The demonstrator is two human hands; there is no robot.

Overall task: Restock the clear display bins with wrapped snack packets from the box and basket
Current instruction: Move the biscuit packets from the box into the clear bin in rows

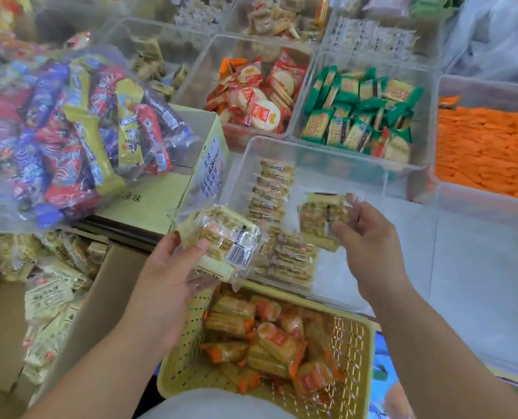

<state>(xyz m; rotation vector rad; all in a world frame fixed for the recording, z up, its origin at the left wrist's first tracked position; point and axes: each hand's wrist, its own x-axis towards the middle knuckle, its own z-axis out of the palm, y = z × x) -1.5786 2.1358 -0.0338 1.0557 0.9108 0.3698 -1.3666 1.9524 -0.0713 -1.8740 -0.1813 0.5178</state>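
Note:
My left hand (173, 276) grips a small stack of pale yellow wrapped snack packets (221, 237) just left of a clear display bin (357, 164). My right hand (366, 237) holds one more pale yellow packet (321, 219) over the inside of that bin. Rows of the same packets (274, 207) lie along the bin's left side; its right part shows bare floor. A cardboard box (106, 300) at lower left holds many pale yellow packets (49, 294). A yellow plastic basket (354, 352) below my hands holds orange-ended packets (270, 343).
A big clear bag of red, blue and yellow snacks (70, 131) lies on a closed carton (161, 192) at left. Behind stand other clear bins with red round crackers (257, 95), green packets (363, 110) and orange packets (487, 152).

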